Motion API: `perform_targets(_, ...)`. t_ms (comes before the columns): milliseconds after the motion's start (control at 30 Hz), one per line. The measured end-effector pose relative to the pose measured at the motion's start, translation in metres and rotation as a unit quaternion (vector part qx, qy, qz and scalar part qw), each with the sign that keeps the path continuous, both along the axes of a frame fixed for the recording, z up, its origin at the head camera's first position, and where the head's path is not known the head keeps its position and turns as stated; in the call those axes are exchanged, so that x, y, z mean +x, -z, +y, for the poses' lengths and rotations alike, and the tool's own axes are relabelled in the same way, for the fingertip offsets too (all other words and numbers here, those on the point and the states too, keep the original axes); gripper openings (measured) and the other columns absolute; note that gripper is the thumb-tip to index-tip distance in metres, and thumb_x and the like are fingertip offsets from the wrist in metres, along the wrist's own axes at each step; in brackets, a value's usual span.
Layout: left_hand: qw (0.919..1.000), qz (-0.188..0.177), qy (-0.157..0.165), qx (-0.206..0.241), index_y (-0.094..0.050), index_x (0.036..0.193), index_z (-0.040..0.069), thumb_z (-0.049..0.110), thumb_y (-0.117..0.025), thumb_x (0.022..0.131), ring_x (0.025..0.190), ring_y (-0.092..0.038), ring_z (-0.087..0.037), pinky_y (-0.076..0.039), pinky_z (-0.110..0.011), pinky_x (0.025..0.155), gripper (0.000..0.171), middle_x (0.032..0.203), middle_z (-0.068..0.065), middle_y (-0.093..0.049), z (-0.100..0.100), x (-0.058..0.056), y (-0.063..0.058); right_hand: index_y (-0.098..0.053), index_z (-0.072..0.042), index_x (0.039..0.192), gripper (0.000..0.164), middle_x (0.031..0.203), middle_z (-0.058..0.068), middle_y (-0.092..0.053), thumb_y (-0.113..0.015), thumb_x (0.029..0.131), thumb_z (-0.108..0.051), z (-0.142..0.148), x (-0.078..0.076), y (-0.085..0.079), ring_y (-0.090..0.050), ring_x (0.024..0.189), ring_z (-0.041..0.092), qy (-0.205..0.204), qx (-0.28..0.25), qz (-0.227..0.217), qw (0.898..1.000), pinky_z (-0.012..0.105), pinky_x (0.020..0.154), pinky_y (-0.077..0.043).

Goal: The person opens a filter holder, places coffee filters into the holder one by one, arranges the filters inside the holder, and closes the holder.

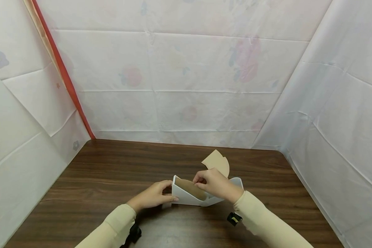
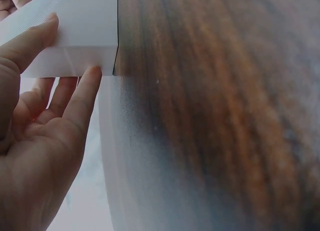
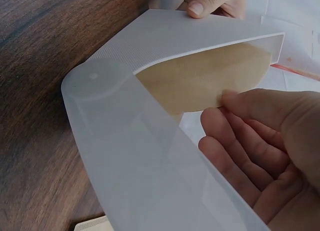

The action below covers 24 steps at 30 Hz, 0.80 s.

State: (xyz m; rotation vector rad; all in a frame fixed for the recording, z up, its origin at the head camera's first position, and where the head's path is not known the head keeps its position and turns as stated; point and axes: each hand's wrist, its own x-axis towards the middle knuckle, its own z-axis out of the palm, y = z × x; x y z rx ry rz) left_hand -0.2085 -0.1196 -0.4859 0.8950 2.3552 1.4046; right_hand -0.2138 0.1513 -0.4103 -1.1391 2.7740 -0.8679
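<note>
A white V-shaped coffee filter holder (image 1: 186, 195) stands on the table, its open top facing up. My left hand (image 1: 153, 195) grips its left end, the thumb on the front wall and the fingers around the end, as the left wrist view also shows. Inside the left part sits a brown paper coffee filter (image 3: 205, 76). My right hand (image 1: 215, 182) reaches over the holder and pinches the filter's upper edge between thumb and index finger. Behind the right hand lie tan fan-shaped filters (image 1: 217, 162), partly hidden by it.
The dark wood table (image 1: 127, 162) extends around the holder. White patterned sheets (image 1: 186, 113) hang at the back and both sides. A red strip (image 1: 66, 82) runs down the back left corner.
</note>
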Motion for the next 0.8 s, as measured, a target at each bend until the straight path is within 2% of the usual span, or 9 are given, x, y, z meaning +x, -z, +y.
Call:
perform_targets(200,1.0000,0.003,0.002,0.004,-0.063,0.125,0.013,0.030,-0.075,0.093,0.114,-0.061,-0.019,-0.051,-0.035,0.093,0.037,0.121,0.002,-0.066,0.0005,0.0008,-0.0003,-0.073,-0.010,0.092,0.005,0.080,-0.009,-0.069,-0.075,0.090,-0.006,-0.0003,0.0009,-0.0001,-0.062,0.073,0.001,0.006,0.007,-0.002,1.000,0.021,0.065,-0.053)
perform_targets(567,1.0000,-0.010,-0.001,0.000,-0.062,0.124,0.017,0.031,-0.075,0.093,0.116,-0.060,-0.017,-0.050,-0.035,0.096,0.037,0.121,0.007,-0.065,0.0006,-0.0001,-0.0007,-0.073,-0.009,0.093,0.005,0.081,-0.008,-0.069,-0.077,0.090,-0.009,0.0010,-0.0003,-0.0002,-0.064,0.074,0.002,0.003,0.008,-0.005,1.000,0.020,0.066,-0.053)
perform_targets(800,0.9998,0.000,0.010,0.015,-0.062,0.125,0.011,0.026,-0.074,0.094,0.114,-0.061,-0.021,-0.051,-0.036,0.094,0.037,0.121,0.001,-0.066,0.0008,0.0018,-0.0028,-0.072,-0.009,0.095,0.007,0.083,-0.007,-0.070,-0.077,0.090,-0.011,0.0028,0.0000,-0.0039,-0.065,0.075,0.003,0.001,0.008,-0.011,1.000,0.021,0.067,-0.054)
